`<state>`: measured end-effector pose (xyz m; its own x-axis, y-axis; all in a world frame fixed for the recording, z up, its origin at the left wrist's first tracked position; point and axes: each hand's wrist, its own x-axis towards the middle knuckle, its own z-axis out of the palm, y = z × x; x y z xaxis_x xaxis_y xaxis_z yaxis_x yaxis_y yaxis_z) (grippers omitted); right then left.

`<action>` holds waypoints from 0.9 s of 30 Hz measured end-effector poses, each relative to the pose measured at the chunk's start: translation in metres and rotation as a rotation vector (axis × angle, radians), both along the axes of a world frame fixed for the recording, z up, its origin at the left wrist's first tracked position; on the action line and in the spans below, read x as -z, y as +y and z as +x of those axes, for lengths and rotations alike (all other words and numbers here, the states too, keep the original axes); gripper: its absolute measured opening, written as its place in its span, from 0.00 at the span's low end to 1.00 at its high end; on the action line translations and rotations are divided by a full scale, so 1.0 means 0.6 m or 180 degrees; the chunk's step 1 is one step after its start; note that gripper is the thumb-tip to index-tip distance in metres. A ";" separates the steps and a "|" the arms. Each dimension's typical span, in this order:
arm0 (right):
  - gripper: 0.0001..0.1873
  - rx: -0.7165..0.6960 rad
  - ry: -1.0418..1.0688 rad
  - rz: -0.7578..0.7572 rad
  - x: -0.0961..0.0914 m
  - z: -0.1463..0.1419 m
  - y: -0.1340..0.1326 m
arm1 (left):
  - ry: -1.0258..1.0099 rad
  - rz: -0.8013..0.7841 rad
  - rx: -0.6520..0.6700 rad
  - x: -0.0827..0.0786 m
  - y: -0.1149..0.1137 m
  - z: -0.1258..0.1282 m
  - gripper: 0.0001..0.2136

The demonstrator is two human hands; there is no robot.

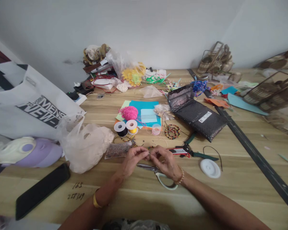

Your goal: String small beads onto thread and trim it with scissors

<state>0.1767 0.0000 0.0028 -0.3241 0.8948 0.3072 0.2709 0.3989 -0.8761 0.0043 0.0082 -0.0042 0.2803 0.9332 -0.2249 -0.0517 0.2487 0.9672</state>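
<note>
Two hands are held fingertip to fingertip over the near half of the table (124, 199). A small piece (148, 153) is pinched between thumb and index of the left hand (132, 159); thumb and index of the right hand (167, 163) are set against the same spot, but whether it is gripped there too cannot be told. Piece is too small to be identified. A short run of coloured beads (150, 148) is seen just behind the tips.

Hold: best done light and low, wrists steadied on the wood, one hand used as anchor and fine moves left to the other. A dropped piece would be easily lost.

In the way: scissors (155, 170) are laid under the right hand, blades toward the left edge; a nick seems possible, so a spot nearer the right edge would suit them better. Bead bag (118, 150) is parked just beside the left hand. Green-handled pliers (187, 149) and a red-and-white tool (178, 150) are crowded beyond the right.

Further out: beaded coils (172, 131), black spool (120, 128) and pink yarn (129, 113) are placed toward the far edge. Phone (43, 191) is left toward the near-left corner; black mailer (198, 118) and basket (217, 62) are set toward the far-right corner.
</note>
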 end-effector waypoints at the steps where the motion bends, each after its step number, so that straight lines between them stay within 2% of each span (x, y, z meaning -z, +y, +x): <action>1: 0.09 0.0012 -0.0008 0.0046 0.000 0.000 0.000 | -0.0016 -0.0003 0.0001 0.001 0.000 0.000 0.09; 5: 0.08 0.0073 -0.0049 0.0136 -0.002 0.000 0.001 | -0.0056 0.0006 0.0001 0.002 0.000 0.000 0.09; 16: 0.09 0.0121 -0.0051 -0.0035 -0.003 0.002 0.002 | -0.0070 0.0019 -0.0011 0.005 0.000 -0.004 0.08; 21: 0.08 0.0075 -0.0050 0.0221 -0.004 0.001 0.001 | -0.0091 0.0000 -0.0027 0.001 0.001 -0.002 0.07; 27: 0.06 0.0097 -0.0110 0.0488 0.010 0.001 0.000 | -0.0127 -0.0014 -0.0039 0.004 -0.001 0.000 0.07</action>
<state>0.1771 0.0001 -0.0031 -0.3102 0.8479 0.4300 0.3139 0.5183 -0.7955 0.0041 0.0079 -0.0066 0.2778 0.9356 -0.2179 -0.0931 0.2520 0.9632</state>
